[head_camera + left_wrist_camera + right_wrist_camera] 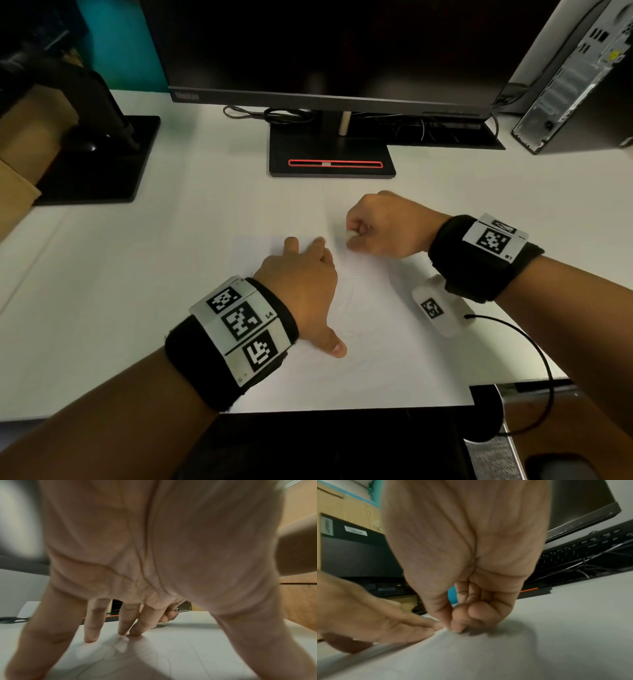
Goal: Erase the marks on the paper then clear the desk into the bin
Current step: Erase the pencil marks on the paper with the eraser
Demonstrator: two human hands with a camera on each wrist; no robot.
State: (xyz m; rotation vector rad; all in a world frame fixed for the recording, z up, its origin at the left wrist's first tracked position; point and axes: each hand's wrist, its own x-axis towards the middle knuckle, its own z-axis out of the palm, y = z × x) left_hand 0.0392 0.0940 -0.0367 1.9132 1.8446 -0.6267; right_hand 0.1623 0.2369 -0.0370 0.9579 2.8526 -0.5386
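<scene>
A white sheet of paper [376, 359] lies on the white desk in front of me, with faint pencil lines [349, 298] across its middle. My left hand [301, 274] rests flat on the sheet's left part, fingers straight and spread. In the left wrist view its fingertips [91, 638] press the paper near the pencil lines [111, 654]. My right hand [380, 228] is curled at the sheet's far edge and pinches a small white eraser [348, 234] down on the paper. In the right wrist view the right hand [462, 547] hides the eraser.
A monitor on a black stand [330, 161] stands behind the paper, with a keyboard [583, 550] under it. A PC tower [579, 85] is at the far right. A second black stand [99, 161] and cardboard [30, 120] are at the left. A black cable [534, 346] runs off the desk's right front corner.
</scene>
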